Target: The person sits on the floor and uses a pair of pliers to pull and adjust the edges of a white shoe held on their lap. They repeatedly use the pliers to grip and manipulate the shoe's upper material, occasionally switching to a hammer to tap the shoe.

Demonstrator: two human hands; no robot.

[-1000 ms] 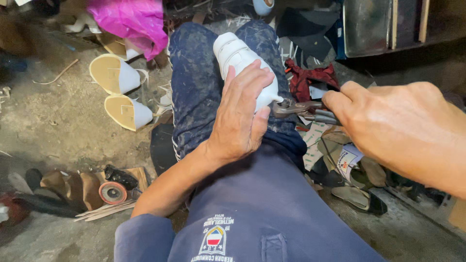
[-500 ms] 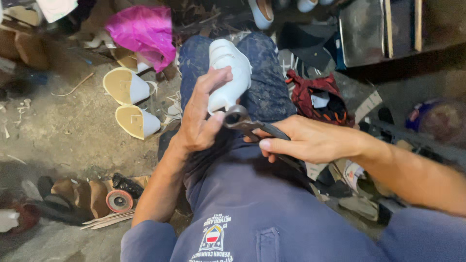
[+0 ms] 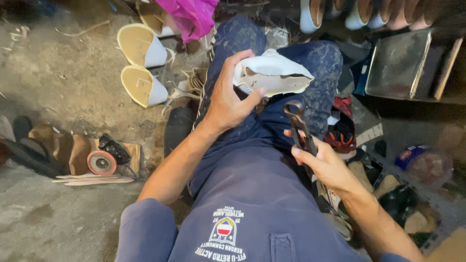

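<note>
White leather shoe upper (image 3: 272, 73) is sitting in my left hand (image 3: 228, 99), its grip closing around it over my knees. My right hand (image 3: 327, 165) is clasping dark metal lasting pincers (image 3: 298, 123) just beside it.

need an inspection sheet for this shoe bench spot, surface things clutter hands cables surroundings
surface: dusty grey concrete floor; work rests on the lap.
job's things: white unfinished shoe upper, underside up; dark metal pincers.
clutter: two cream-soled white shoes, pink cloth, red-rimmed tape roll.
grippers: left hand grips the upper; right hand holds the pincers, jaws clear of it.
cables: nothing seen.
surroundings: grey metal tray, more shoes above.
</note>
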